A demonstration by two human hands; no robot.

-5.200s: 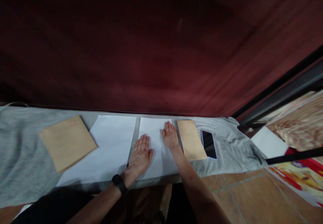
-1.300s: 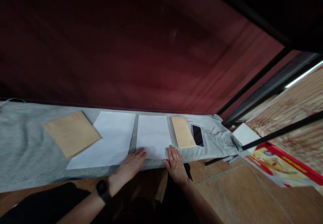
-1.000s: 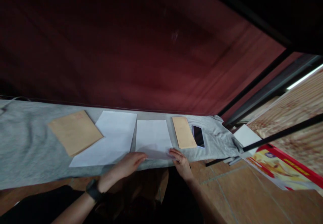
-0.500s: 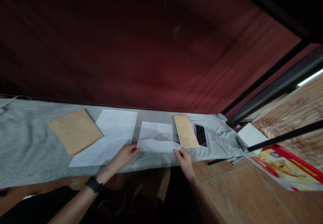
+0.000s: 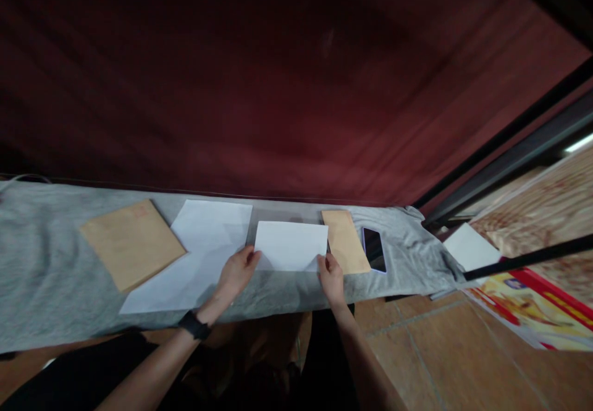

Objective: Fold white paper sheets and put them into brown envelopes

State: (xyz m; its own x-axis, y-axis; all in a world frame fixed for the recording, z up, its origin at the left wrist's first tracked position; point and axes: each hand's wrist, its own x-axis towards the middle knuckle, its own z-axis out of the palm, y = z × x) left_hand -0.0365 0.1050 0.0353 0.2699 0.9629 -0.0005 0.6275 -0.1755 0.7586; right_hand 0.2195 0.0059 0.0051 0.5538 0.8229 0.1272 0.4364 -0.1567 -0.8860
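The left grip point(image 5: 236, 272) and the right grip point(image 5: 332, 278), two bare hands I follow from a distance, are each drawn in to a pinch on the white paper point(image 5: 291, 244), thumbs over its near corners and the other fingers largely hidden from me. The paper stretches between them above the grey cloth that covers the desk point(image 5: 407, 266), between a larger white sheet point(image 5: 210, 228) on the left and a narrow brown envelope point(image 5: 349, 247) on the right, whose left edge its far right corner seems to overlap in my view. Whether its far edge touches the cloth, I cannot tell. A wide brown envelope point(image 5: 132, 244) lies partly over the larger sheet, and a phone point(image 5: 374, 250) rests just right of the narrow one. I judge the paper very light and fairly smooth, holding flat under slight tension but quick to bend or crease if squeezed; whether it is doubled, I cannot make out. The two short sides, near the corners, look to me the best places to hold it, with thumb and fingertips pressing gently and evenly.
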